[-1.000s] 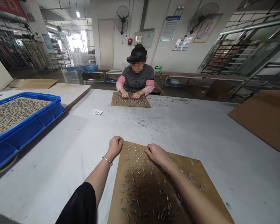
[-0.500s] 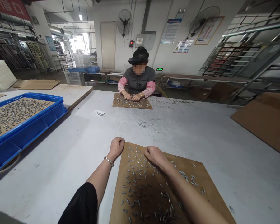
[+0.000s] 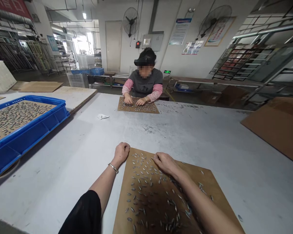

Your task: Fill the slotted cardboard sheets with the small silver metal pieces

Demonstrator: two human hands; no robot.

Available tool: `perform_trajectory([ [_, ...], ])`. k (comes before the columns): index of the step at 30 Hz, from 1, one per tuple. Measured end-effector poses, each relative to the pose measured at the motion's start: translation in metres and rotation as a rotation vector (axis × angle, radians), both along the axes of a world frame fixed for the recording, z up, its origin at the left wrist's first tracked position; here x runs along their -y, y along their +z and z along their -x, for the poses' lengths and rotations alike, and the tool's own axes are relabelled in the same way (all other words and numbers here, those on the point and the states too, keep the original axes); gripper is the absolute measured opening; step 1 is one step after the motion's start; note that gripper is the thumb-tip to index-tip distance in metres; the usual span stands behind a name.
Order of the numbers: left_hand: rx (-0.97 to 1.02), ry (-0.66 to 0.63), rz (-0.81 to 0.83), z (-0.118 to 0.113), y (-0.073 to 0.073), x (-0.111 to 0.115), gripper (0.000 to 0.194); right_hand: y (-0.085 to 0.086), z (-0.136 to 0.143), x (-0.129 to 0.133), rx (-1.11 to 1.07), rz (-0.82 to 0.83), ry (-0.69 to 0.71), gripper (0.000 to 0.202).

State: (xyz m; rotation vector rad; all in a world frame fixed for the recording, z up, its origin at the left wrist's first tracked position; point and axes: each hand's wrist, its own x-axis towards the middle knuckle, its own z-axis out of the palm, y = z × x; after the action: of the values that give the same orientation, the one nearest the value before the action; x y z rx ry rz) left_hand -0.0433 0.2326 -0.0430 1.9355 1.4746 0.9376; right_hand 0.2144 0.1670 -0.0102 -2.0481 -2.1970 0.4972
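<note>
Lower centre | right hand (image 3: 164, 162) over slim grey metal pieces (image 3: 140, 187) | left hand (image 3: 122, 152) at corner of flat brown cardboard sheet (image 3: 196, 172) | grips curled — cannot tell if pinching — better touch lightly

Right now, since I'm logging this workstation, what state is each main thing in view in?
Left hand: curled, contents hidden
Right hand: curled, contents unclear
Near cardboard: flat, partly shaded
Metal pieces: loose, some bunched
Blue tray: loaded with similar pieces
White scrap: crumpled
Green sign: lit
Ceiling lamp: lit
Door: shut
</note>
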Motion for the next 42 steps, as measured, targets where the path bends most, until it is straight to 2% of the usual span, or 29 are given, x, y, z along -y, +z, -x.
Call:
perform_trajectory([
  [3, 0.002, 0.0, -0.001, 0.0, 0.0, 0.0, 0.021, 0.007, 0.009, -0.015, 0.002, 0.048, -0.04, 0.024],
  [8, 0.016, -0.002, -0.004, 0.0, -0.003, -0.001, 0.022, 0.01, 0.018, -0.036, 0.008, 0.111, -0.015, 0.02],
  [13, 0.028, -0.003, -0.008, -0.001, -0.005, -0.002, 0.022, 0.008, 0.019, -0.045, 0.008, 0.188, 0.002, 0.028],
  [19, 0.06, -0.01, -0.013, 0.0, -0.004, -0.002, 0.021, 0.007, 0.014, -0.047, 0.004, 0.188, 0.002, 0.023],
  [22, 0.093, -0.006, -0.005, 0.001, -0.004, -0.003, 0.021, 0.015, 0.005, -0.036, -0.024, 0.149, -0.014, 0.018],
  [26, 0.164, 0.007, 0.028, 0.002, -0.002, -0.005, 0.018, 0.029, -0.012, 0.003, -0.072, 0.085, -0.041, 0.017],
  [28, 0.213, 0.031, 0.052, 0.004, 0.003, -0.007, 0.015, 0.03, -0.017, 0.028, -0.092, 0.065, 0.022, 0.018],
  [31, 0.292, 0.092, 0.075, 0.009, 0.017, -0.006, 0.017, 0.021, -0.018, 0.056, -0.075, -0.006, 0.133, 0.019],
  [34, 0.365, 0.154, 0.08, 0.018, 0.035, 0.011, 0.021, 0.012, -0.01, 0.066, -0.036, -0.092, 0.134, 0.021],
  [37, 0.435, 0.208, 0.088, 0.027, 0.044, 0.047, 0.023, 0.01, 0.005, 0.059, -0.071, -0.13, 0.116, 0.021],
  [39, 0.482, 0.25, 0.103, 0.032, 0.042, 0.076, 0.025, 0.012, 0.018, 0.048, -0.117, -0.142, 0.117, 0.02],
  [42, 0.534, 0.326, 0.127, 0.036, 0.03, 0.111, 0.03, 0.014, 0.04, 0.026, -0.139, -0.14, 0.12, 0.021],
])
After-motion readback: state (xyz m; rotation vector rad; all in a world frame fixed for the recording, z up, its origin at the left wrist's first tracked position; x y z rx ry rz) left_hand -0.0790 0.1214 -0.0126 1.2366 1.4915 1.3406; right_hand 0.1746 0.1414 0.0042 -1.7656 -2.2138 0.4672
